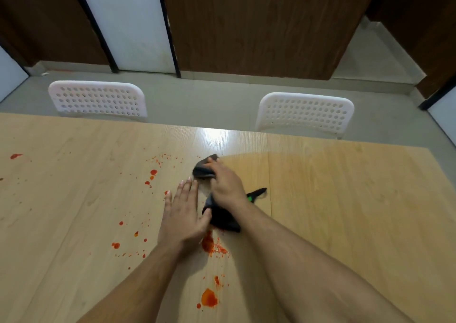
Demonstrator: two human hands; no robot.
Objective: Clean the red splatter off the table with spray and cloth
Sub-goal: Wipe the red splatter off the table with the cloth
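Observation:
Red splatter (209, 297) is scattered over the light wooden table (345, 199), with blobs near the front, the middle and the left. A dark cloth (223, 217) lies near the table's middle. My right hand (225, 183) grips the far fold of the cloth, fingers curled over it. My left hand (183, 214) lies flat on the table just left of the cloth, fingers straight, thumb touching the cloth's near edge. A dark piece with a green mark (256, 194) sticks out to the right behind my right wrist. No spray bottle is in view.
Two white perforated chairs stand behind the table's far edge, one at the left (97, 99) and one at the right (304, 113). Beyond them are a grey floor, brown wall panels and a white door (130, 24).

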